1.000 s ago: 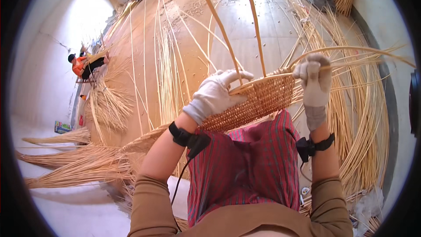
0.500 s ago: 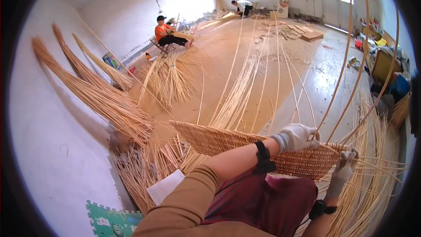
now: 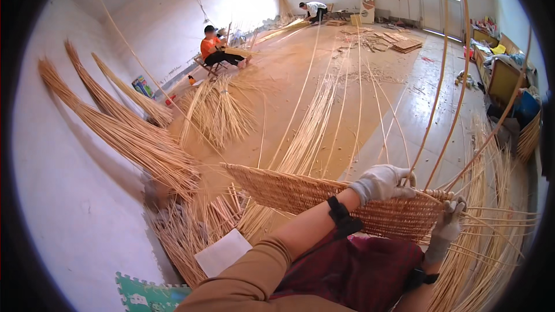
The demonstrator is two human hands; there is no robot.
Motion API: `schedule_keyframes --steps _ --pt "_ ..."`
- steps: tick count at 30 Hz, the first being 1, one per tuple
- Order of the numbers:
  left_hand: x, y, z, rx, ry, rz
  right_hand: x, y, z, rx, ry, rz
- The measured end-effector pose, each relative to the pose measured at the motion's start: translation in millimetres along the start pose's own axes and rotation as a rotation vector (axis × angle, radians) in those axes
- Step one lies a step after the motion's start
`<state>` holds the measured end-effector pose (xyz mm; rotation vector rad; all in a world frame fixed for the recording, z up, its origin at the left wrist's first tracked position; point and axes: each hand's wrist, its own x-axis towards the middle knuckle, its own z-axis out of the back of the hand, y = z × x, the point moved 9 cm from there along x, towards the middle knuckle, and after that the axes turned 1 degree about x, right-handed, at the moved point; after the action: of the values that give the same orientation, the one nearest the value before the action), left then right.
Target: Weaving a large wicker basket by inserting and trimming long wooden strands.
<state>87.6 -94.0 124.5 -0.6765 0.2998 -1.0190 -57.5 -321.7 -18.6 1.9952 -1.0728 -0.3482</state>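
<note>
A woven wicker panel (image 3: pixel 277 189) lies tilted across my lap, its long upper edge running from centre left to the right. My left hand (image 3: pixel 378 185), in a pale glove, lies over that edge with its fingers closed round the base of an upright rod (image 3: pixel 433 104). At the panel's right corner my right hand (image 3: pixel 448 222), gloved too, is closed on the edge; its fingertips are partly hidden, and any single strand in them is hard to make out. Long rods rise from this corner, and thinner loose strands (image 3: pixel 503 219) stick out to the right.
Wicker bundles (image 3: pixel 115 124) lean on the left wall, and a loose sheaf (image 3: pixel 222 110) lies on the floor. Long rods (image 3: pixel 491 196) cover the floor at right. Ahead, one person (image 3: pixel 215 46) sits and another (image 3: pixel 315 10) crouches. A white sheet (image 3: pixel 222 253) lies beside my left arm.
The view has shifted a little, and the panel and both hands appear slightly further left. A thin strand beside my right hand now bends down to the right. Both hands keep their hold.
</note>
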Motion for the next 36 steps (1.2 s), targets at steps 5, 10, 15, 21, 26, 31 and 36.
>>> schedule_keyframes --steps 5,10,15,21,26,31,36 --pt "1 2 1 -0.02 -0.02 -0.018 2 -2 5 -0.069 0.1 0.097" --pt "-5 0 2 -0.027 -0.017 0.015 -24 32 -22 -0.746 0.241 0.635" --pt "-6 -2 -1 -0.041 -0.009 0.03 9 -15 48 -0.153 0.087 0.13" --pt "5 10 -2 -0.05 -0.117 -0.049 -3 9 16 -0.786 0.185 0.434" --pt "12 5 4 -0.049 -0.061 0.002 13 9 45 -1.012 0.127 0.335" --pt "-7 11 -3 -0.038 -0.068 0.017 3 -22 61 -0.653 0.183 0.377" --pt "-12 3 -1 -0.138 -0.02 0.057 -18 12 21 -0.978 0.134 0.488"
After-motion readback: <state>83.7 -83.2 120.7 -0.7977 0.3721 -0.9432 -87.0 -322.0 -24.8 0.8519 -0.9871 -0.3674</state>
